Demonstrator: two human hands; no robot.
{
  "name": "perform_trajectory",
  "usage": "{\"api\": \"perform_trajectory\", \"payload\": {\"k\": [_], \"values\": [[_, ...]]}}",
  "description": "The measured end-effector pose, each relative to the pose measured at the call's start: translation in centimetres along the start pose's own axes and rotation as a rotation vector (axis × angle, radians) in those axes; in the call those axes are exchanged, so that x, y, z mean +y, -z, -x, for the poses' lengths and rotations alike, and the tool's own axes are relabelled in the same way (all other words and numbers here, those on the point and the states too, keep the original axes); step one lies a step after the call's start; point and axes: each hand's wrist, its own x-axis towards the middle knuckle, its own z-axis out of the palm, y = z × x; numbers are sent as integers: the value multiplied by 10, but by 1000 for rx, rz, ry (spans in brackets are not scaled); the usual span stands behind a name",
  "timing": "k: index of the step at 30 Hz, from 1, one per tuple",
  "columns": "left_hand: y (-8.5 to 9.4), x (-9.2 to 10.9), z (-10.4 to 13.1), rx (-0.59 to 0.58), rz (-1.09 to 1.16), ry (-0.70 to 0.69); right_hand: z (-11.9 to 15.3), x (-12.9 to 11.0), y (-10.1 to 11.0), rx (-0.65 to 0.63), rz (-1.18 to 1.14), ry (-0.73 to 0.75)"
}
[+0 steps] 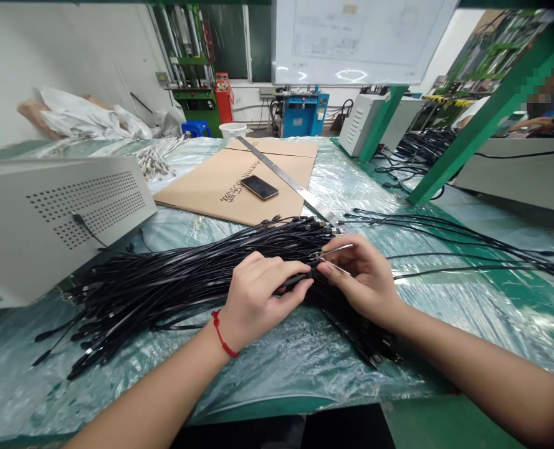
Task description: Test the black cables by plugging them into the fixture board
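My left hand (262,293), with a red cord at its wrist, pinches a black cable end (293,282) between thumb and fingers. Facing it, my right hand (363,277) holds a small metal tool with two thin arms (336,266), like tweezers or small snips. The tool's tip is at the cable end, and the fingertips of both hands almost meet there. Beneath and behind the hands lies a large bundle of black cables (164,274), with connectors at both ends. More cable ends (374,349) stick out below my right hand.
A phone (260,188) and a long metal ruler (286,178) lie on flat cardboard (197,181). A perforated metal box (66,224) stands at the left, a green post (482,118) at the right. Loose black cables (468,240) cross the plastic-covered table (277,374). Another person's hand (533,125) is far right.
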Motion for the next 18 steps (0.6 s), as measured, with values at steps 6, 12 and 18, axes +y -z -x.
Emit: {"api": "perform_trajectory", "payload": {"k": [6,12,18], "values": [[2,-3,0,2,-11,16,-4,1,1,-2,-74,-36],[-4,-10,1,26,-103,112,-45,33,50,277,-170,-61],[-9,-18,3,-199,-247,-156,-97,84,176,696,-268,-322]]}}
